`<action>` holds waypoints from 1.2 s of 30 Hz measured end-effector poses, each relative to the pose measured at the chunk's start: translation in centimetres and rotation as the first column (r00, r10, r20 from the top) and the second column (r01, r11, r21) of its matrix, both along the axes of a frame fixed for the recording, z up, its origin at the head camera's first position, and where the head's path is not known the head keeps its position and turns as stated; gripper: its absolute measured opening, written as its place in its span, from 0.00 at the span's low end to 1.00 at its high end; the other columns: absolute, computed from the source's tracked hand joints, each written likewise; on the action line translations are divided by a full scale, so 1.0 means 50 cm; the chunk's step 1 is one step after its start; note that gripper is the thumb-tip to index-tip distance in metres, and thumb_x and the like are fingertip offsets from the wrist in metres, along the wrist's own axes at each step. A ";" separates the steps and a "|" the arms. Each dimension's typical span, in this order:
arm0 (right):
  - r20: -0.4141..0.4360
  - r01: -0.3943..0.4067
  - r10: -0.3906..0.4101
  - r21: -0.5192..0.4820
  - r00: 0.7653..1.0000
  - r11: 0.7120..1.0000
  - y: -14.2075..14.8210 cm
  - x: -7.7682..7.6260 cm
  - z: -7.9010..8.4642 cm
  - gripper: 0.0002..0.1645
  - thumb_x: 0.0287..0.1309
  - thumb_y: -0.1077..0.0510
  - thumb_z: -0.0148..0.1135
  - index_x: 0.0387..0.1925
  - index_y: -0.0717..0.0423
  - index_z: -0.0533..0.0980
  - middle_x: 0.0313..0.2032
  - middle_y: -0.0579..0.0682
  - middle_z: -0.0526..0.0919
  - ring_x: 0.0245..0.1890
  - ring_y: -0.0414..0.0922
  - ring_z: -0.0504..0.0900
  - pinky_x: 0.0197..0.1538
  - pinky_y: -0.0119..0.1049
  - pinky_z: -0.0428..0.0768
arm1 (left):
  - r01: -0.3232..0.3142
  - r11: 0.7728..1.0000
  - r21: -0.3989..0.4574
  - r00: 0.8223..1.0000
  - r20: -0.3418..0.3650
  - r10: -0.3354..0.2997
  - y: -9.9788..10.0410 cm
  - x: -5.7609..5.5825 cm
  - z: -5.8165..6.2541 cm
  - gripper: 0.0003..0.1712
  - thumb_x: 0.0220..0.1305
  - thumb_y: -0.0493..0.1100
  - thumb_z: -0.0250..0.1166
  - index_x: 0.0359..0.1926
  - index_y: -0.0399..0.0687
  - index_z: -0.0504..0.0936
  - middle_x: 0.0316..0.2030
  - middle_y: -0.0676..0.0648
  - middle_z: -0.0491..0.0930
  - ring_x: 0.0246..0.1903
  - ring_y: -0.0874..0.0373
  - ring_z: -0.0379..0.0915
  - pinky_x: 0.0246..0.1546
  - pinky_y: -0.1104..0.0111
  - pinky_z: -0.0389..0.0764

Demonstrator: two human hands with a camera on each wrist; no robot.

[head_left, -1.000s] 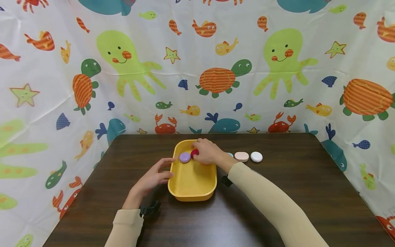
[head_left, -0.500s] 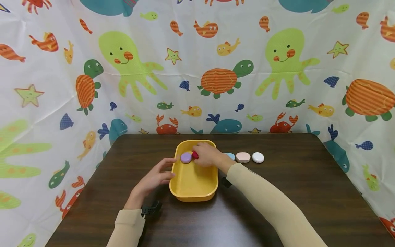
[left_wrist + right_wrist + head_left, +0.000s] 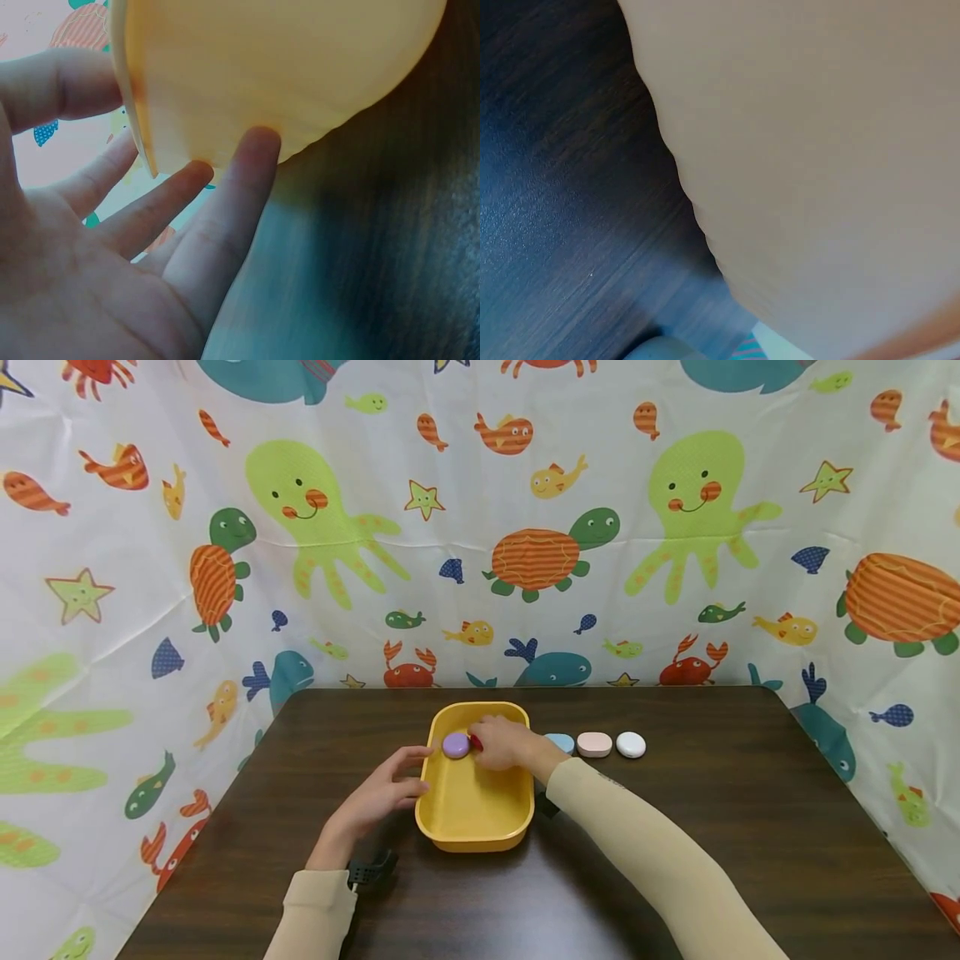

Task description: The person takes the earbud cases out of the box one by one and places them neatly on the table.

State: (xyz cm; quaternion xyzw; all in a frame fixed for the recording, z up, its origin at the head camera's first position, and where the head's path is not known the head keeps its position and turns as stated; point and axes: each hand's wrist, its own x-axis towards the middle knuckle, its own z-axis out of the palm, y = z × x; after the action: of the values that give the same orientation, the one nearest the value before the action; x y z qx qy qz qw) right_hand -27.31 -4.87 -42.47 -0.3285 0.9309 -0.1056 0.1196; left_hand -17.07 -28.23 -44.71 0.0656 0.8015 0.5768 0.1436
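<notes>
A yellow plastic tub (image 3: 468,806) stands on the dark table. Inside it, near the far end, lies a purple round soap bar (image 3: 456,745). Reaching over the tub's right wall, my right hand (image 3: 504,745) pinches a red soap bar (image 3: 476,742) just right of the purple one; most of the red bar is hidden by the fingers. My left hand (image 3: 384,793) is at the tub's left side with its fingers spread, fingertips against the outer wall (image 3: 285,67). The right wrist view is filled by the tub's wall (image 3: 802,150), so no fingers show there.
To the right of the tub sit a blue bar (image 3: 561,743), partly behind the right wrist, a pink bar (image 3: 594,744) and a white round bar (image 3: 631,744) in a row. A curtain (image 3: 465,510) with sea animals hangs behind the table (image 3: 712,793).
The right hand has shifted slightly lower inside the tub with the red soap bar, its fingers drawing closer together around it. The head view has turned slightly. The left hand stays at the tub.
</notes>
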 end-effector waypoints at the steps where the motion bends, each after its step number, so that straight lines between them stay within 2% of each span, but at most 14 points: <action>1: 0.000 -0.001 0.001 0.000 1.000 1.000 0.000 0.000 -0.001 0.29 0.63 0.53 0.63 0.65 0.52 0.74 0.61 0.52 0.75 0.56 0.49 0.73 0.65 0.43 0.74 | 0.000 1.000 -0.001 1.000 -0.001 0.000 0.000 0.000 0.000 0.33 0.71 0.38 0.60 0.74 0.45 0.62 0.73 0.34 0.58 0.63 0.39 0.70 0.59 0.50 0.78; 13: -0.029 -0.002 0.002 0.014 1.000 1.000 0.000 0.004 0.001 0.25 0.61 0.52 0.66 0.60 0.52 0.78 0.50 0.51 0.74 0.51 0.48 0.69 0.57 0.40 0.77 | -0.002 1.000 -0.009 1.000 -0.005 0.002 -0.001 0.001 0.001 0.33 0.71 0.39 0.61 0.73 0.45 0.62 0.73 0.34 0.58 0.62 0.40 0.71 0.59 0.49 0.78; 23: 0.004 0.030 -0.030 0.002 1.000 1.000 -0.003 0.008 0.004 0.24 0.61 0.52 0.68 0.58 0.50 0.78 0.48 0.50 0.72 0.49 0.47 0.69 0.55 0.38 0.77 | 0.002 1.000 -0.004 1.000 -0.006 -0.002 -0.003 0.000 -0.001 0.33 0.71 0.38 0.61 0.73 0.45 0.62 0.72 0.34 0.58 0.61 0.39 0.71 0.59 0.50 0.79; 30: 0.000 0.017 -0.017 -0.008 1.000 1.000 -0.006 0.010 -0.001 0.19 0.60 0.54 0.69 0.53 0.48 0.78 0.44 0.48 0.71 0.47 0.47 0.69 0.50 0.37 0.77 | 0.005 1.000 0.000 1.000 -0.007 -0.005 -0.001 0.000 -0.001 0.32 0.72 0.38 0.60 0.73 0.46 0.62 0.73 0.34 0.58 0.62 0.39 0.71 0.59 0.50 0.78; 36: -0.007 0.014 -0.014 -0.021 1.000 1.000 -0.010 0.010 -0.010 0.17 0.59 0.54 0.71 0.50 0.47 0.78 0.41 0.47 0.73 0.46 0.46 0.70 0.51 0.38 0.77 | 0.008 1.000 0.004 1.000 -0.004 -0.008 -0.001 0.001 -0.002 0.32 0.72 0.38 0.60 0.73 0.45 0.62 0.73 0.34 0.58 0.62 0.39 0.71 0.59 0.50 0.79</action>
State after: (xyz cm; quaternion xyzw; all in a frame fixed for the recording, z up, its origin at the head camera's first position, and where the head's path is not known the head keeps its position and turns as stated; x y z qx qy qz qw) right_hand -26.83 -5.37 -42.95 -0.3237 0.9324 -0.1151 0.1120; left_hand -17.04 -28.30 -44.82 0.0700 0.8005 0.5775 0.1443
